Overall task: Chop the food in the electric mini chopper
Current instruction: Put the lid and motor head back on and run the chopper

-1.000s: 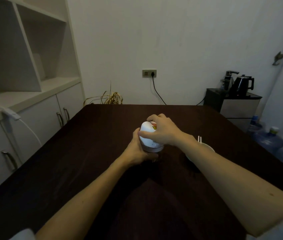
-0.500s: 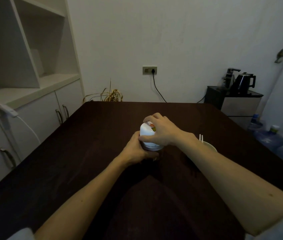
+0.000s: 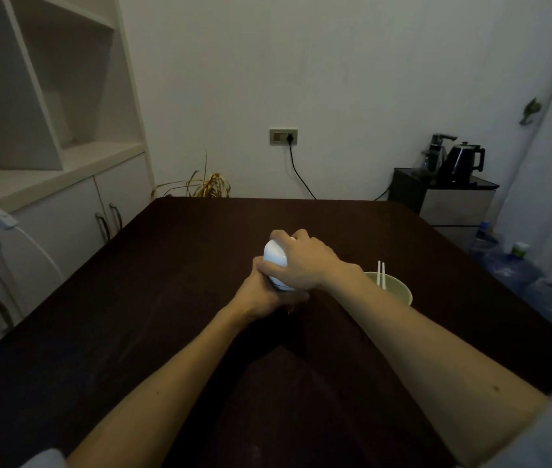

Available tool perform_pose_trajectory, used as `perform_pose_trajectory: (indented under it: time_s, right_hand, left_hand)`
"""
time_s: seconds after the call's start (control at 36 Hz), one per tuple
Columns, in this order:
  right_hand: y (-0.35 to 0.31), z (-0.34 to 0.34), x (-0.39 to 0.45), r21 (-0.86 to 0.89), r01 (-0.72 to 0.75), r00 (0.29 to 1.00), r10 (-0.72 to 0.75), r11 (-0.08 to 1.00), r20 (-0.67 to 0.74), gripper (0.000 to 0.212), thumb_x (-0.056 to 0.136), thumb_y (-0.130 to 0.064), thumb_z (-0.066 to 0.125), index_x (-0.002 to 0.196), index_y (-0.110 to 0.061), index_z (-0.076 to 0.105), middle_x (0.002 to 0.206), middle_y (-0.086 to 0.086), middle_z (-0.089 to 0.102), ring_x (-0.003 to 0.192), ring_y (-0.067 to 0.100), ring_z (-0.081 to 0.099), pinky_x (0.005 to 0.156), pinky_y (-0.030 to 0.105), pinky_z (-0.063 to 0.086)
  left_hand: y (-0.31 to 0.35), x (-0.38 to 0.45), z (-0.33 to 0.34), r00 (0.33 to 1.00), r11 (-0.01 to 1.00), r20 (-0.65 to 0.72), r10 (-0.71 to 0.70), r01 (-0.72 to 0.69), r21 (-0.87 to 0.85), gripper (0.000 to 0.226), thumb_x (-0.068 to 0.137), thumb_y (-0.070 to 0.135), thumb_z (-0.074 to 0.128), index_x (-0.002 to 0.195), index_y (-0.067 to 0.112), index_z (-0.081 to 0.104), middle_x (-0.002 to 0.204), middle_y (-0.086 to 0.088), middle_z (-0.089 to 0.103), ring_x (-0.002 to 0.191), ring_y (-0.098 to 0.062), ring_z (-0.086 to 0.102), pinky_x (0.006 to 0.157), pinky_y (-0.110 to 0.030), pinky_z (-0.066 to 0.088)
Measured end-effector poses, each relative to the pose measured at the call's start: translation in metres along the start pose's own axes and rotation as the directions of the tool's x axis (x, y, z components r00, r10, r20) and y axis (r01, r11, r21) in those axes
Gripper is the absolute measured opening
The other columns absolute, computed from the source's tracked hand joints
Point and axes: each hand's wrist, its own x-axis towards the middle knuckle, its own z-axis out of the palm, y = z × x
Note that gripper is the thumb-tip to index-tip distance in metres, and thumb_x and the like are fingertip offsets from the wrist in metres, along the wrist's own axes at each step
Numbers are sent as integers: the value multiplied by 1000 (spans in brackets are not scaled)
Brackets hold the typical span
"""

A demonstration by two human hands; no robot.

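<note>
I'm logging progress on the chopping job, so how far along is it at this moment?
Done: the white mini chopper stands assembled on the dark table.

In hand: the right hand is curled over its top while the left hand grips its base, which looks like pressing to chop.

Left: whether the food is chopped can't be told; the cup is hidden. The bowl with chopsticks waits beside it.

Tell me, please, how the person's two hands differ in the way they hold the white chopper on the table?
The right hand lies over the top of the chopper, fingers curled across its far side; the left hand wraps the lower part from the near side. The right hand sits higher and partly covers the left hand. The right arm crosses in front of the bowl; the left arm does not. Both hands grip the chopper.
</note>
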Motion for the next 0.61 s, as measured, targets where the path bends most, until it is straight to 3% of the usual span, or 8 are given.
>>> perform_pose_trajectory:
  time_s: [0.14, 0.25, 0.36, 0.42, 0.53, 0.61]
  right_hand:
    - [-2, 4, 1, -17, -28, 999, 27, 999, -34, 76, 78, -84, 36, 136, -35, 34, 130, 15, 49, 90, 25, 44, 71, 39, 39]
    - [-10, 9, 2, -79, -99, 992, 92, 992, -86, 82, 78, -83, 37, 137, -27, 38, 128, 18, 51, 101, 35, 57, 69, 39, 40]
    - [-16, 8, 5, -131, -157, 984, 144, 979, -102, 89, 80, -84, 32, 143, -22, 36, 133, 22, 50, 110, 42, 58, 69, 42, 40]
    - [-18, 7, 6, -147, -184, 980, 170, 972, -102, 90, 81, -84, 29, 145, -20, 34, 135, 24, 49, 111, 43, 58, 69, 43, 39]
    - [-25, 11, 2, -162, -242, 968, 226, 957, -112, 90, 82, -83, 28, 147, -21, 33, 139, 22, 47, 114, 42, 57, 69, 42, 41]
    - [-27, 9, 0, -134, -254, 965, 242, 958, -101, 89, 83, -82, 28, 148, -22, 33, 142, 22, 45, 118, 44, 54, 79, 47, 48]
  left_hand:
    - [-2, 1, 1, 1000, 1000, -14, 12, -12, 24, 97, 52, 43, 91, 130, 26, 36, 108, 8, 61, 93, -6, 63, 68, -20, 52]
    - [0, 1, 3, 999, 998, -34, 1, 1, 68, 104, 51, 50, 89, 134, 25, 32, 109, 11, 58, 96, -6, 60, 68, -19, 49]
    - [1, -4, 4, 995, 988, -68, 69, -59, 140, 107, 54, 55, 85, 139, 31, 25, 101, 24, 46, 86, 10, 54, 52, -4, 42]
    - [3, -4, 4, 994, 985, -71, 87, -75, 156, 107, 55, 56, 84, 140, 33, 23, 100, 27, 43, 83, 15, 52, 52, -5, 42]
    - [4, -2, 7, 998, 986, -49, 32, -23, 164, 106, 60, 58, 79, 144, 33, 18, 101, 21, 47, 82, 7, 46, 61, -11, 35]
    - [4, -3, 7, 998, 985, -58, 17, -7, 171, 107, 62, 55, 79, 145, 30, 16, 95, 20, 44, 81, 5, 46, 63, -13, 37]
